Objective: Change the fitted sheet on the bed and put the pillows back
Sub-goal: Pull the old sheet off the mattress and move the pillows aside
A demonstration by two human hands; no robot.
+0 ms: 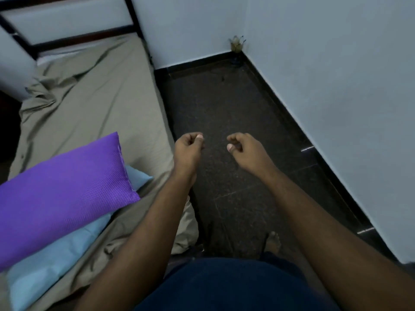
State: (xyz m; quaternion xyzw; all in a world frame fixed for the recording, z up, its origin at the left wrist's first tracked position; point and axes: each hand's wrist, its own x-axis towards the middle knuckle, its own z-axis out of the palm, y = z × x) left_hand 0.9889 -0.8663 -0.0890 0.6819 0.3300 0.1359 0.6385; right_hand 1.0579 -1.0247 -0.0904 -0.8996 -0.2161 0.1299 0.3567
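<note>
Both hands hang out in front of the body over the dark floor, holding nothing. The left hand sits just past the bed's near edge with its fingers loosely curled inward and the thumb laid against them; the right hand is beside it, apart from it, fingers likewise curled loose with the thumb tucked under. Neither touches the bedding. To the left of the left forearm lies the bed, covered in a beige fitted sheet that is rumpled, with creases running toward the headboard at the top of the view; the bed's long axis runs from the person away toward that headboard. On the near part of the sheet lies a purple pillow, its long axis slanted from lower left up to the right, one corner pointing toward the left wrist. It rests on top of a light blue pillow, which lies along roughly the same slant and shows beneath and beyond it. Between the bed and the pale wall on the right runs the narrow strip of floor, edged with a dark skirting. In the far corner stands a small dried plant-like object, too blurred to tell more. A bare foot shows below the hands.
</note>
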